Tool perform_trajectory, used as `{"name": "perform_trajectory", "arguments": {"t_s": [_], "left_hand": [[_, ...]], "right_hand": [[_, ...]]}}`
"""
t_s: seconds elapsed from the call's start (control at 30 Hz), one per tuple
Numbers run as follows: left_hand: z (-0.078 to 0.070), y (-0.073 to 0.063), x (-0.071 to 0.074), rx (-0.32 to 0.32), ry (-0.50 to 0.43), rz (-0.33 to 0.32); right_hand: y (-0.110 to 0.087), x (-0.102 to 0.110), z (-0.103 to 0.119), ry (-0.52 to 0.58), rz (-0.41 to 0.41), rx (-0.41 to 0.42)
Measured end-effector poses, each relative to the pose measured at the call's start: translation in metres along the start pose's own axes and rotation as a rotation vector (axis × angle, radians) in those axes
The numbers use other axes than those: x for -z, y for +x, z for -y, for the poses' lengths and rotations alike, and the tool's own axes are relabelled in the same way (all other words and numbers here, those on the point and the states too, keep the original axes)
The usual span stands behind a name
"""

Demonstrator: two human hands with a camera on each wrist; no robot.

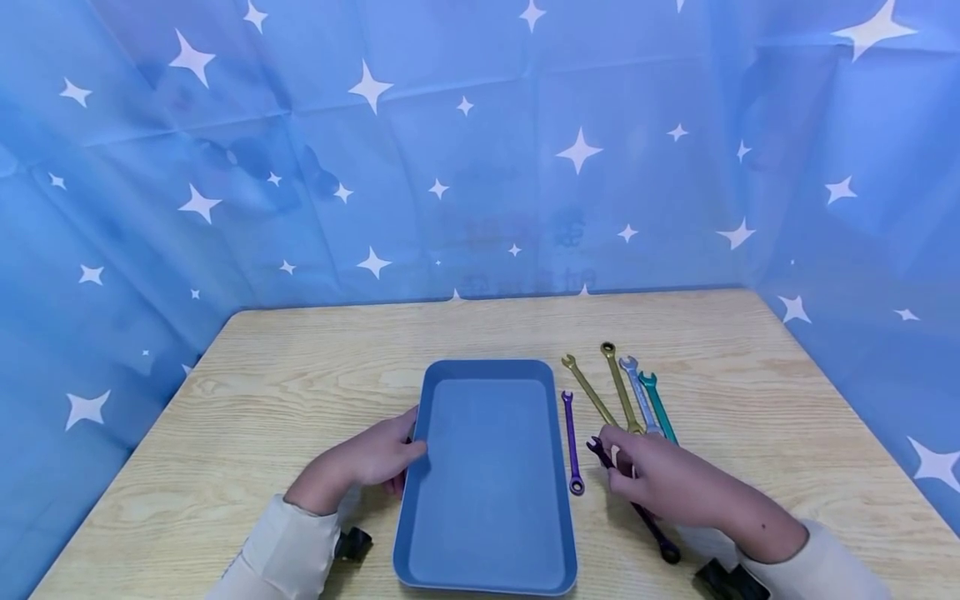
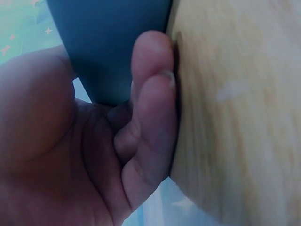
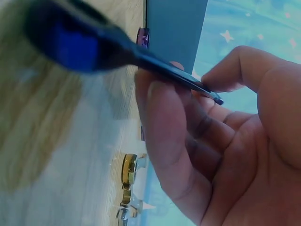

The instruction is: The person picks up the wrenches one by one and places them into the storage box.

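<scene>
A blue rectangular tray [image 1: 487, 483] lies lengthwise on the table. My left hand [image 1: 375, 454] grips its left side, thumb over the rim and fingers against the outer wall, low by the tabletop in the left wrist view. To the right of the tray, my right hand [image 1: 660, 475] pinches a dark combination wrench [image 1: 657, 535] between thumb and fingers; its ring end [image 3: 70, 42] looms close in the right wrist view. Between tray and right hand lies a purple wrench [image 1: 572, 437], parallel to the tray's edge.
Beyond the right hand, two gold wrenches [image 1: 588, 390], a light blue wrench [image 1: 640, 396] and a green wrench [image 1: 660, 408] lie fanned out, their near ends partly hidden by the hand. A starred blue cloth [image 1: 480, 167] hangs behind the wooden table [image 1: 322, 358].
</scene>
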State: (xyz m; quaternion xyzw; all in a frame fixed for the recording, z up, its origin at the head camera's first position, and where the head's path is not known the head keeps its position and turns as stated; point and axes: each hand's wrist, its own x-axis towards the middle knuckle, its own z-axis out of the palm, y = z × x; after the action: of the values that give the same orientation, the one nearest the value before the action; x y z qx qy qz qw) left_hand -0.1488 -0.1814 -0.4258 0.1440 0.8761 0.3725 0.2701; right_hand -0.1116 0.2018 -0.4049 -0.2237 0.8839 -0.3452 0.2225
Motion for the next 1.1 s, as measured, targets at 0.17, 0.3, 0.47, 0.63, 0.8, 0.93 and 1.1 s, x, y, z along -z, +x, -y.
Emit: {"name": "perform_trajectory", "arguments": {"t_s": [0.17,0.3,0.47,0.63,0.8,0.93,1.1], "left_hand": [[0.0002,-0.0012,0.0001,0.006,-0.003,-0.004],[0.0012,-0.0015,0.0003,0.008,-0.002,-0.004],[0.0021,-0.0009,0.0001,-0.009,-0.004,-0.002],[0.0029,0.0000,-0.0009,-0.014,-0.008,0.000],[0.0020,0.0014,-0.0016,-0.011,-0.002,-0.010],[0.0008,0.0015,-0.0019,-0.010,0.000,-0.009],[0.0018,0.0013,-0.0017,-0.007,0.004,-0.010]], "right_hand": [[0.0009,0.0005,0.0007,0.054,-0.009,0.022],[0.0009,0.0009,0.0019,0.112,-0.003,0.022],[0.0002,0.0016,0.0033,0.147,-0.029,0.010],[-0.0001,0.0002,0.0051,0.224,-0.062,0.001],[0.0008,-0.0008,0.0056,0.310,-0.105,0.035],[0.0006,-0.0015,0.0059,0.389,-0.113,0.060],[0.0008,-0.0027,0.0082,0.479,-0.110,0.076]]}}
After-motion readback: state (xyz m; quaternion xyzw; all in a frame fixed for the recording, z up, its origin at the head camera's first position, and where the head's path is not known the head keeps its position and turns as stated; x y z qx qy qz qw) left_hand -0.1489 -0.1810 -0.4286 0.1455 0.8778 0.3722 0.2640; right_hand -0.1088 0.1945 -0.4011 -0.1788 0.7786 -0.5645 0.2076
